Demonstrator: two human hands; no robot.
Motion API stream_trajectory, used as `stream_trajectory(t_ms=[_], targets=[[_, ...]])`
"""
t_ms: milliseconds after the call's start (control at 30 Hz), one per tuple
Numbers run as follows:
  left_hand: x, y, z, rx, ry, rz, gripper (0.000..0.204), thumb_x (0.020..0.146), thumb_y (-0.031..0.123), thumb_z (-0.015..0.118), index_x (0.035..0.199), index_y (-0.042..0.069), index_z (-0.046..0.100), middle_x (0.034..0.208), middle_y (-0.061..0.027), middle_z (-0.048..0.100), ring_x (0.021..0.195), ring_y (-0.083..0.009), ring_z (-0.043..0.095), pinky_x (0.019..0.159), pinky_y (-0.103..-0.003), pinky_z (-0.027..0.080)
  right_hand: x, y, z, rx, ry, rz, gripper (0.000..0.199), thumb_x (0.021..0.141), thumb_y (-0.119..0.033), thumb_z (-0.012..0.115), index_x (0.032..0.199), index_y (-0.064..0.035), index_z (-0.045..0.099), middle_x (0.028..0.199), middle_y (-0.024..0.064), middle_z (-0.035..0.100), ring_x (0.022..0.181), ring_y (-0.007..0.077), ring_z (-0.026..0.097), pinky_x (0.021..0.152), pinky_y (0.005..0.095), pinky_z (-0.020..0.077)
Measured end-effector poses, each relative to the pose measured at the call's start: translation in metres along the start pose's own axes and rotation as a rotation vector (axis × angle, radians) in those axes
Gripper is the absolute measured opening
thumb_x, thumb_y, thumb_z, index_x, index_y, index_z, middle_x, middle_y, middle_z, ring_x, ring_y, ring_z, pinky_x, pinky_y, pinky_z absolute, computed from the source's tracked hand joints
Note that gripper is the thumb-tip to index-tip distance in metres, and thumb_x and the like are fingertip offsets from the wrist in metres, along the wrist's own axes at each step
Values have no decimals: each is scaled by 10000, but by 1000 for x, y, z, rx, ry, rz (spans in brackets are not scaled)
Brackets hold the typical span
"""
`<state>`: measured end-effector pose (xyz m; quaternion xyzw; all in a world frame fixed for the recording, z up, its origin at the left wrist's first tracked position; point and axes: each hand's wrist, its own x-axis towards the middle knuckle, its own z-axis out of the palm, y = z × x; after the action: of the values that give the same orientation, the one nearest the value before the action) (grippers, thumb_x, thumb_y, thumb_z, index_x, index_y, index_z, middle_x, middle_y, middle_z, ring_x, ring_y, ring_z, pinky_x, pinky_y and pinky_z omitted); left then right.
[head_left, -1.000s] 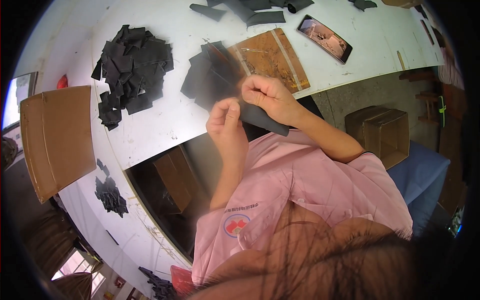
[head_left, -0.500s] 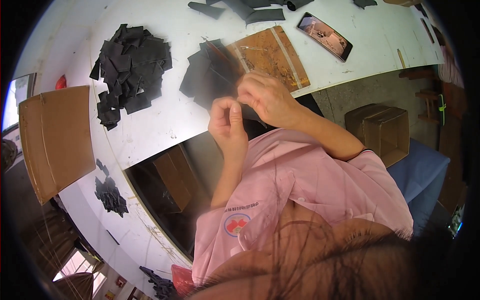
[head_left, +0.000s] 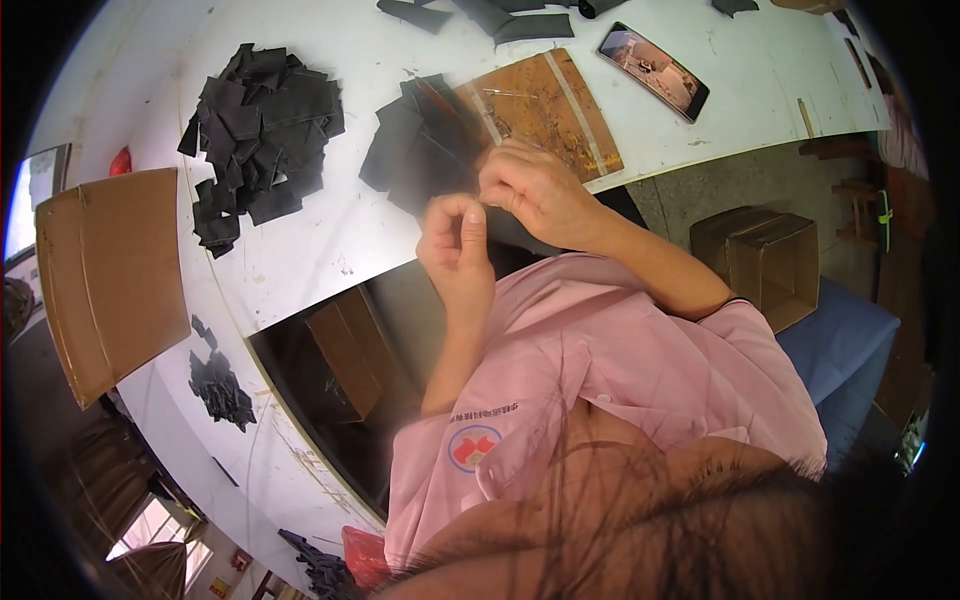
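Observation:
Just over the table's front edge, my left hand and my right hand are held up close together, thumb and fingers pinched. Their fingertips almost meet. Whatever is between them is too small or hidden to make out. Behind them on the table lies a loose stack of black fabric pieces, partly covered by my hands and blurred at its right side. Against that stack rests a worn brown board with pale strips across it, partly behind my right hand.
A large heap of black fabric pieces lies at the left on the white table. A phone with a lit screen is at the far right. Cardboard boxes stand at the left, under the table and at the right.
My right hand has shifted slightly, with its fingers a little more curled. My left hand stays nearly in place, still pinched. The things on the table look the same.

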<state>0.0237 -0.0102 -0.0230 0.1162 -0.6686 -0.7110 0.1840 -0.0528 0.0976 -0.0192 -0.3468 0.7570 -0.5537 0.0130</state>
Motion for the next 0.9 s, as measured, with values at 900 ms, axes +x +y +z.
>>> stream_trajectory(t_ms=[900], targets=[[103,-60,-82,956,324,373,147,751,131,550,843,18,564,860,-118,534,839,-251,497,738,-339,383,93,13,-128,-269,547,76,365,823,-218,511,1122,-25,429,850,132,529,766,145,513,717,197,401]])
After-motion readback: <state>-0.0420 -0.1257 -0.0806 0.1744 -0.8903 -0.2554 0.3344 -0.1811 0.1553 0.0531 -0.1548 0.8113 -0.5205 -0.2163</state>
